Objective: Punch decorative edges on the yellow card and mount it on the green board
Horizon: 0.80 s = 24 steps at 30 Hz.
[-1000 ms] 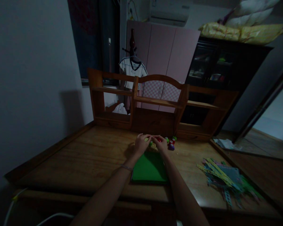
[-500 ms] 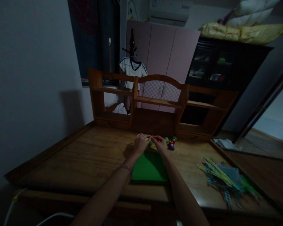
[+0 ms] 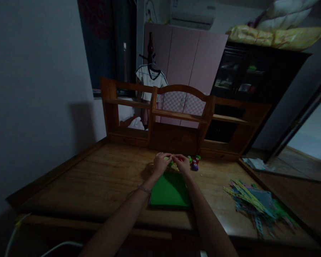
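- Change is slight: over the last second your two hands stay at the same spot with their tips together, and the view barely shifts. That suggests slow, fine fingertip work done in place.
- A bracelet [image 3: 144,189] circles your left wrist, and that forearm slants forward and inward over the desk [image 3: 96,178].
- Your left hand [image 3: 160,164] arches, thumb and fingers curved into a loose ring, tips drawn close. It is too dark and small to tell what, if anything, they pinch.
- Between your hands sits a small green toy [image 3: 171,164], just beyond the green board [image 3: 170,192]; whether your fingers touch it is unclear.
- Your right hand [image 3: 184,165] mirrors the left, fingertips bent inward to meet it. A red piece [image 3: 180,160] shows at its fingers; you cannot tell whether it is held or behind them.
- Just right of that hand, round-eyed toys [image 3: 194,166] cluster on the desk.
- Well apart, farther right, lies a heap of coloured strips [image 3: 248,196].
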{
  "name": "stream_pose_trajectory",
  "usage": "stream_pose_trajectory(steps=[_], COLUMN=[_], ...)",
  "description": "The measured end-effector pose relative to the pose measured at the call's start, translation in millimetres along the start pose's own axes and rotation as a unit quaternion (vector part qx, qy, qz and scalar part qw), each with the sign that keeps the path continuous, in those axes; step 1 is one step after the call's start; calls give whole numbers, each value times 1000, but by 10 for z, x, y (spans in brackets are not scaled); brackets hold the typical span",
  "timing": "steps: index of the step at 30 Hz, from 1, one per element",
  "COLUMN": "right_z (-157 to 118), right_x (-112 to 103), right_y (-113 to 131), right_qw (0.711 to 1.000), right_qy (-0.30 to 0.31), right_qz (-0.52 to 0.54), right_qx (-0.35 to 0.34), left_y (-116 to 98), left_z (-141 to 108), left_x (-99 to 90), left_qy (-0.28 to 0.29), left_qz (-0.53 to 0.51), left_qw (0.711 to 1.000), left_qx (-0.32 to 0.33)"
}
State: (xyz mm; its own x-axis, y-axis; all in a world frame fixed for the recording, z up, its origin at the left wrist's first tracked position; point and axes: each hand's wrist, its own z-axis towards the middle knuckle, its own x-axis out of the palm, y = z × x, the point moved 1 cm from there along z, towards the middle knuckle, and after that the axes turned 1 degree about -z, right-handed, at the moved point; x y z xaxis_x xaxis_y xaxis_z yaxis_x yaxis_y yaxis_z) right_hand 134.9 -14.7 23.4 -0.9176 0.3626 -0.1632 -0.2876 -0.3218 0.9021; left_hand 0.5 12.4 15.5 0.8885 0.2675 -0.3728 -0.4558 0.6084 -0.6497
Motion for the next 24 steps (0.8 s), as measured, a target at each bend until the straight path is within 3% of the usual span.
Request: stream_pose_trajectory(steps=[6, 16, 24], right_z=[-4, 33, 37], right_x=[-2, -8, 6], right_y=[2, -97, -92], right_qw=[1000, 1000, 1000], right_qy=[-4, 3, -8], right_qz=[3, 9, 7], right_qx=[13, 25, 25], left_y=[14, -25, 37], left_z=[4, -8, -3], left_x=[12, -20, 19], left_qy=[2, 31, 42], left_qz=[-18, -142, -187], left_qw=[1000, 986, 978], left_qx=[-20, -79, -79])
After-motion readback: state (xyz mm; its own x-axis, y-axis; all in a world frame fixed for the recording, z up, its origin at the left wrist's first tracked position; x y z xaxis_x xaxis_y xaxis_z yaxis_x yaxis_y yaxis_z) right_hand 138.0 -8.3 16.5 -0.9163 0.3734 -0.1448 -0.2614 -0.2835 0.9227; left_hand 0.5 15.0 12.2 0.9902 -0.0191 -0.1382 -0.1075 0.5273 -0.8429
